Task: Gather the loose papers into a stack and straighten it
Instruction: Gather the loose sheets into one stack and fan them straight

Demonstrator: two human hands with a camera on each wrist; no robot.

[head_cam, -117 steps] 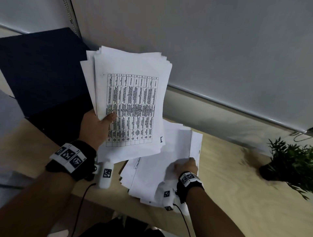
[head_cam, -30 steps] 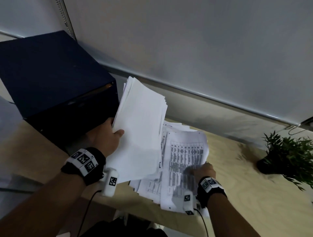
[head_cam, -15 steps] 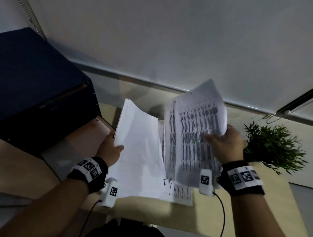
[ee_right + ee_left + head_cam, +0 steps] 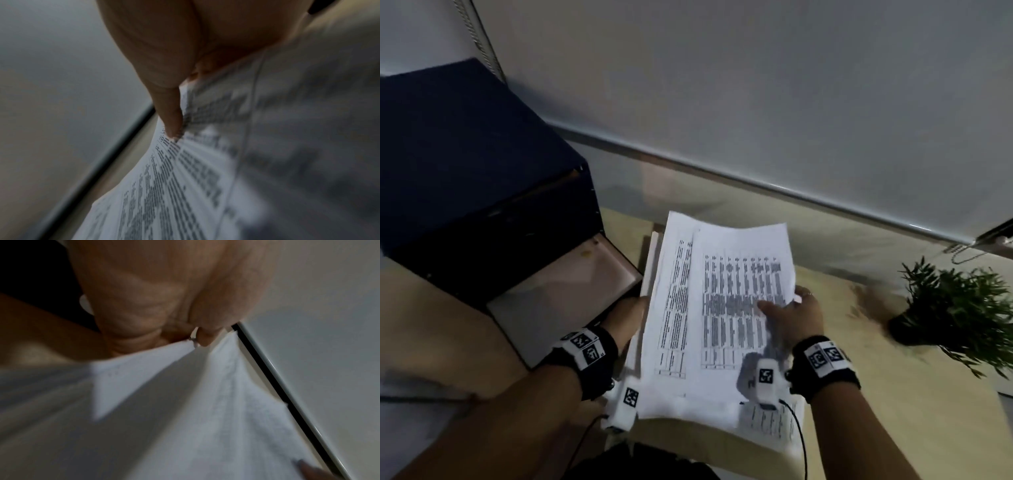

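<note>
A thick stack of white papers (image 4: 688,342) with printed tables on top is held above the wooden table (image 4: 876,394). My left hand (image 4: 628,318) grips the stack's left edge, its fingers hidden beneath. My right hand (image 4: 789,315) pinches the right edge, thumb lying on the top printed sheet (image 4: 743,301). The sheets sit uneven, with edges offset at the left and top. One printed sheet (image 4: 770,425) lies on the table under the stack's near right corner. The left wrist view shows blank paper (image 4: 205,410) beneath my palm; the right wrist view shows printed paper (image 4: 205,170) under my thumb (image 4: 170,116).
A dark blue box (image 4: 465,178) stands at the left with an open tray (image 4: 571,284) just beside the stack. A small potted plant (image 4: 955,301) sits on the table at the right. A pale wall (image 4: 756,102) runs close behind.
My right hand has brought its printed sheets leftward and down onto the papers in my left hand, merging them into one stack. The stack now lies flatter than before.
</note>
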